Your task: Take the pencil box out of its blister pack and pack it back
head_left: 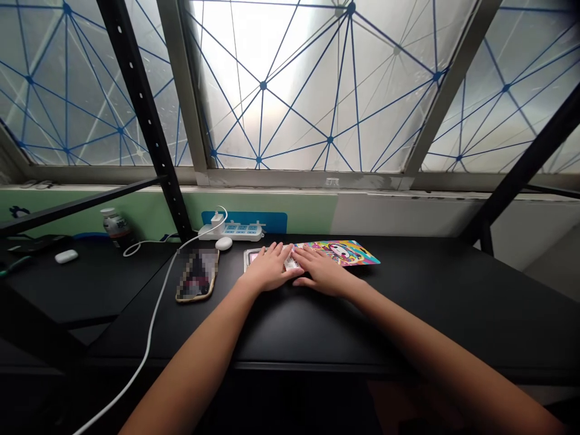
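Note:
Side by side on the black table (272, 338), both my hands lie flat with fingers stretched forward. My left hand (270, 267) rests over a pale, clear-edged flat pack (247, 258), covering most of it. My right hand (322, 269) lies on the near left part of a colourful cartoon-printed card (357, 252), which extends out to the right. Between the hands shows a small white printed piece (290, 263); what it is I cannot make out. The fingertips of the two hands nearly meet.
Left of my hands lie a phone (198, 276) and a white earbud case (223, 243). A white power strip (235, 231) with a plugged charger stands by the wall. Its white cable (151, 326) runs down the left. A bottle (116, 227) and black metal posts (149, 121) stand farther left.

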The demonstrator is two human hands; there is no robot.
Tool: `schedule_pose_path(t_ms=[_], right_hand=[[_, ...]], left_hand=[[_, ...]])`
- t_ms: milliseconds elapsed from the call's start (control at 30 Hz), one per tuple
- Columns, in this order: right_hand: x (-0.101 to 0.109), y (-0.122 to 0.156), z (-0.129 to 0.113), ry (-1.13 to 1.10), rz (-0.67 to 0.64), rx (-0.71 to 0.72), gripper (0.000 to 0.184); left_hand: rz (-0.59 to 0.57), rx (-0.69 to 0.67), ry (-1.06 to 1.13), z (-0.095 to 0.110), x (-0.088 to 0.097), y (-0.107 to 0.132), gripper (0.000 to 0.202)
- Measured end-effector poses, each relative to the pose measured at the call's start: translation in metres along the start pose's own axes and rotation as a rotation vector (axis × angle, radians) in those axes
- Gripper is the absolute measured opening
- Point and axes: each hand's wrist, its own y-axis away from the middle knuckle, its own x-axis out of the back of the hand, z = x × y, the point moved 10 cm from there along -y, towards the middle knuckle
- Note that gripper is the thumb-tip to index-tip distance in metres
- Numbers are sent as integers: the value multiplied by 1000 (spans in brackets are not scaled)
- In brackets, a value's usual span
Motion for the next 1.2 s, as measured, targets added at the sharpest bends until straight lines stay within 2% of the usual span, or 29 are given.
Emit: schedule_pose_path(t_ms=[100,200,400,533,733,900,967,1033,1100,1200], right_hand=[[-11,-16,-11,-2,16,20,80],[-9,-16,-2,-2,19,31,73],[8,29,49,47,65,-41,56],[7,59,72,74,65,-72,54],[4,69,87,107,71,-126,58],[21,75,98,142,123,-190,54],[34,75,93,161,164,-200,56],[44,73,76,177,202,-191,57],[48,68,44,187,224,-136,55],[38,59,-30,187,201,64,46]], left_hand=[[-26,3,-2,-8,-4,-2,90],[-55,-8,9,-18,-1,-4,91],[-102,-17,23,-26,2,-4,90],[-99,27,24,-33,5,1,89],[-121,93,35,-51,9,2,78],[-108,125,37,-65,11,2,74],[-86,134,38,-66,11,0,71],[-49,148,39,-64,11,-1,70],[0,157,42,-59,13,-3,65],[95,150,46,-48,19,-4,53]])
